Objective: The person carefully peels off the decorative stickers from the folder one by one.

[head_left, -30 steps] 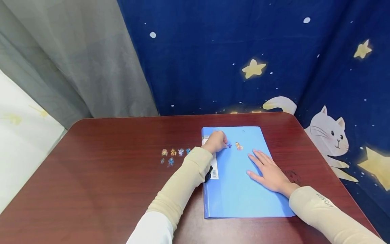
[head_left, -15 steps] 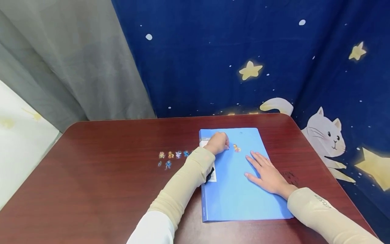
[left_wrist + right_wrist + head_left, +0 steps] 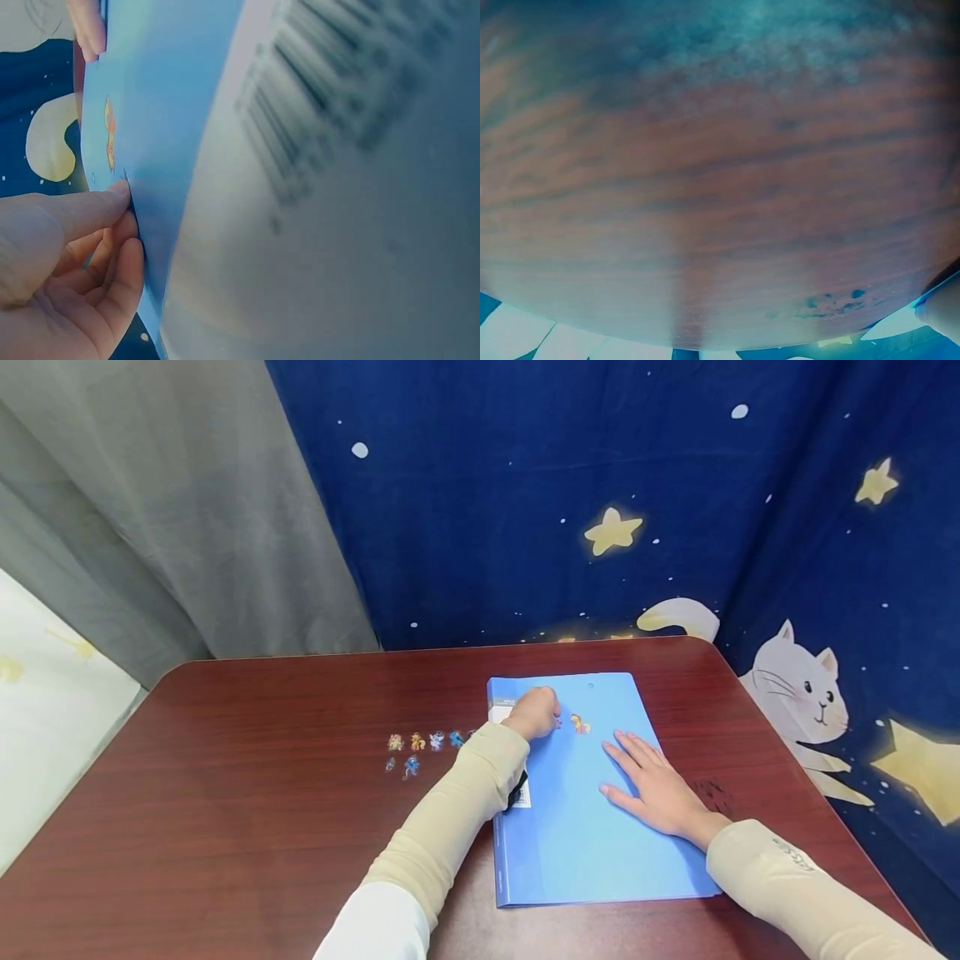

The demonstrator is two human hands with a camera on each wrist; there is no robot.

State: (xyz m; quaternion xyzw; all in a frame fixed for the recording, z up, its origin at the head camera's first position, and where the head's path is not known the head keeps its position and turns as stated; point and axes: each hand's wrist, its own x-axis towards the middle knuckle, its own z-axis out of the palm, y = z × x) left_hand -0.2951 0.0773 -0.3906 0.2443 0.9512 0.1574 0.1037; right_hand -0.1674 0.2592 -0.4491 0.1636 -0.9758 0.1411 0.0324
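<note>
A blue folder [image 3: 585, 827] lies on the table's right half. On its upper part is an orange-yellow pony sticker [image 3: 580, 724]. Just left of that, my left hand [image 3: 534, 713] pinches a small purple sticker [image 3: 558, 722] at the folder's surface. In the left wrist view the thumb and curled fingers of my left hand [image 3: 82, 255] meet at the cover, beside the orange sticker [image 3: 110, 135]; the purple one is mostly hidden. My right hand [image 3: 660, 789] rests flat on the folder's right side, fingers spread.
Several small pony stickers [image 3: 417, 742] lie on the brown table [image 3: 262, 793] left of the folder, partly behind my left sleeve. Dark marks [image 3: 711, 795] show on the table right of the folder. Grey and blue curtains [image 3: 487, 510] hang behind.
The left fingers have shifted slightly around the purple sticker, which was covered half a second ago and now shows at their edge. The right hand stays in place on the folder.
</note>
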